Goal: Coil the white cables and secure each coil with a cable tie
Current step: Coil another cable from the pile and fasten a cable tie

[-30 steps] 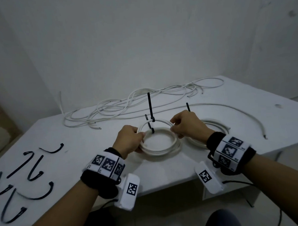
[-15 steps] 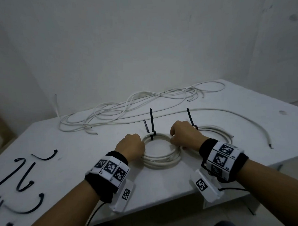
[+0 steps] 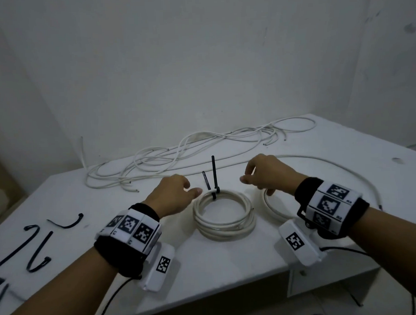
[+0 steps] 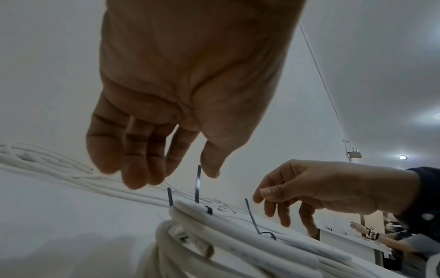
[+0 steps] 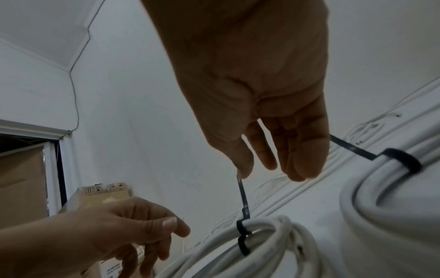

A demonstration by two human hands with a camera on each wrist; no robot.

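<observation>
Both hands are letting go of the coil (image 3: 224,215) and lifting clear of it.

On the table (image 3: 229,269), the coil is lying flat, its tie (image 3: 213,176) cinched at the far rim, tail upright; left hand (image 3: 173,197) is hovering just left of it, right hand (image 3: 269,176) just right, fingers relaxed, gripping nothing. This coil looks finished; loose cables (image 3: 178,156) are waiting behind it, spare ties (image 3: 38,243) far to its left.
</observation>
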